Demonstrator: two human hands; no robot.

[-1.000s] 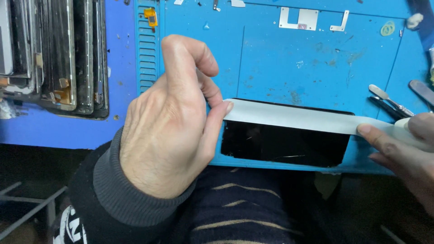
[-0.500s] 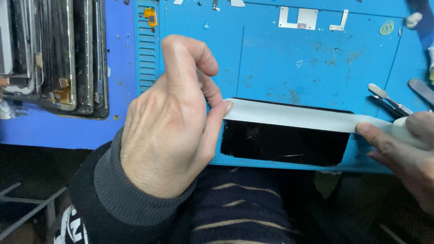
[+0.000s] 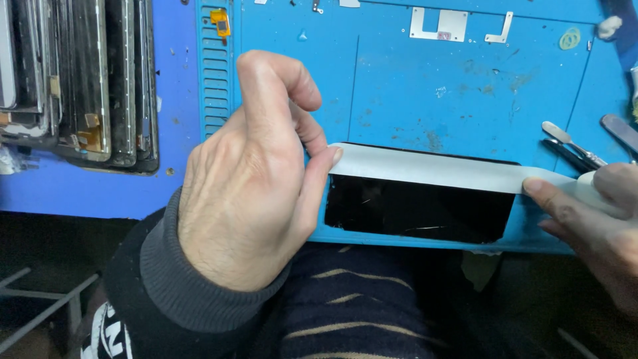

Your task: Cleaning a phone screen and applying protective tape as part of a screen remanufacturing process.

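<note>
Step in hand: laying a white tape strip (image 3: 425,169) along the far long edge of a black phone screen (image 3: 419,213), which lies on the blue mat (image 3: 465,100) at its near edge.

Left hand (image 3: 246,193): thumb pins the strip's free end at the screen's left corner; forefinger curled clear above.

Right hand (image 3: 591,219): fingers closed on the roll end, just past the screen's right edge; tape taut between grips.

Next move, judged: press the strip down from the left pin toward the roll, keeping tension.

Tweezers (image 3: 575,143) lie just beyond the right grip.
</note>
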